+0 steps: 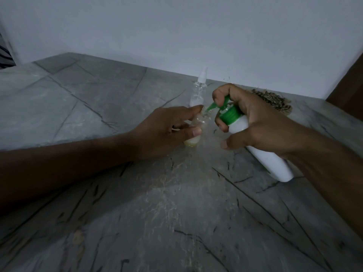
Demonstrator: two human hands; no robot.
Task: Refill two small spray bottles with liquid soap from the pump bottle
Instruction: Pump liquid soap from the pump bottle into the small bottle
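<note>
My right hand [255,122] grips a white pump bottle [263,154] with a green pump head, tilted so its base rests on the grey marbled counter [157,203]. A finger lies over the pump top, and the green spout [211,106] points into the open neck of a small clear spray bottle [196,134]. My left hand [169,130] holds that small bottle between thumb and fingers; a little yellowish liquid shows at its bottom. A second small clear spray bottle [199,89], with its white sprayer cap on, stands just behind it near the wall.
A dark speckled bundle [275,101] lies on the counter behind my right hand, against the white wall. A brown wooden edge [347,83] rises at the far right. The counter's left edge falls away at the upper left.
</note>
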